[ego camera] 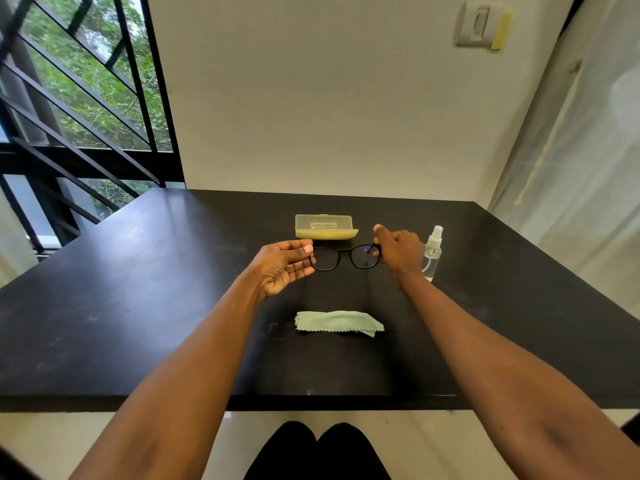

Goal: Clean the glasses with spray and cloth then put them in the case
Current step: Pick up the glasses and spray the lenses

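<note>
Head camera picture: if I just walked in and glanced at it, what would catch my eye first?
First, the black-framed glasses held up over the middle of the black table, the left hand pinching one end and the right hand the other. Behind them lies an open yellow case, a clear spray bottle stands just right of the right hand, and a pale green cloth lies nearer the person.

Black table [138,306] — green cloth [337,322], yellow case [325,227], spray bottle [433,252].
</note>
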The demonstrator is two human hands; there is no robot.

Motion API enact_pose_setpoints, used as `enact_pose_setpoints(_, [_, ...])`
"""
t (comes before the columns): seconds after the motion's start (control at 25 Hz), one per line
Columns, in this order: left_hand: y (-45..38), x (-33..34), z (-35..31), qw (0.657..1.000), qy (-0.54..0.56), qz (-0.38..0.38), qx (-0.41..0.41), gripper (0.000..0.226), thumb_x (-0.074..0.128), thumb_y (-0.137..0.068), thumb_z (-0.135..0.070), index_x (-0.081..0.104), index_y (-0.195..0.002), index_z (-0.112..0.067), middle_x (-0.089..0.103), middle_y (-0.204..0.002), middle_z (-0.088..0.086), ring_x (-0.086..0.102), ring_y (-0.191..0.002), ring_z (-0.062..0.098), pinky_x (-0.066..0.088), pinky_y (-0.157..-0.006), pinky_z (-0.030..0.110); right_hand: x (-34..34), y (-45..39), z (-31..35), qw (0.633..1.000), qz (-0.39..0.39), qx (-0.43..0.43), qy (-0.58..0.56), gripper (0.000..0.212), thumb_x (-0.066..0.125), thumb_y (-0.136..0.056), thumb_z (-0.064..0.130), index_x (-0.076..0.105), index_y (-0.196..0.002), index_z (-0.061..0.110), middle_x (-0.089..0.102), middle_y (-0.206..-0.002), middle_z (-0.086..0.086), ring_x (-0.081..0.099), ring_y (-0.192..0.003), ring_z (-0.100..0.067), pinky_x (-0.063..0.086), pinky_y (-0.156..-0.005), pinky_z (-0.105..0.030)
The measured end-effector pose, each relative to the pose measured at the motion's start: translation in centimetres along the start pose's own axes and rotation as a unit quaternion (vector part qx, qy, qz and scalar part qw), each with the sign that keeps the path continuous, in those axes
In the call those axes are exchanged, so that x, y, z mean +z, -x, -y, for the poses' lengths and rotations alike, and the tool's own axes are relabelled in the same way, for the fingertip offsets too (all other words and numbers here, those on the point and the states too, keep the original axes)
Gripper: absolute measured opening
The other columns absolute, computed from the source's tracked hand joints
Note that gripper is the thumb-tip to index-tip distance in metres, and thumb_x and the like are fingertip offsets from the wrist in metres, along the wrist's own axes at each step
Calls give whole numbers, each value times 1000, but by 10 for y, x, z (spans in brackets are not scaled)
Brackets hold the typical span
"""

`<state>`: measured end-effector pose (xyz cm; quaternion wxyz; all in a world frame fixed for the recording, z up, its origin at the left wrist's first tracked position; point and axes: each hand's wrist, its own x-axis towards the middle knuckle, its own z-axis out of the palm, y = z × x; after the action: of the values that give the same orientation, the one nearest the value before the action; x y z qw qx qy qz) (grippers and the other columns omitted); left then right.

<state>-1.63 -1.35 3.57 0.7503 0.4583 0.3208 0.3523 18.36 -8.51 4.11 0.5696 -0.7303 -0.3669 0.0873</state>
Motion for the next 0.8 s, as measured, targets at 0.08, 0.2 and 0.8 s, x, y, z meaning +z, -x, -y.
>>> enact_pose_setpoints(0.08, [-3,3,-5,1000,18,-3,6,19,60,-85,-5,63,-104,-3,66,-86,12,67,-70,18,59,-63,29,1,-5,7,1000,-13,7,-26,42,56,-87,33,70,-66,0,63,-56,-7,58,-55,-16,47,-65,-29])
enact_pose_setpoints(0.2, [-7,7,-11,999,36,-12,22,18,60,-85,-7,63,-103,-3,67,-87,13,68,-65,15,58,-58,27,2,-9,13,998,-22,5,-52,40,56,-89,30,65,-56,8,57,-51,-1,52,-49,-10,44,-59,-24])
enact_pose_setpoints(0.8, [-16,15,-26,995,71,-36,59,20,61,-84,-10,63,-103,-4,69,-89,13,70,-70,18,56,-54,24,18,-22,6,987,-2,-76,-140,27,55,-91,28,71,-81,9,66,-79,-19,52,-65,-13,41,-58,-24])
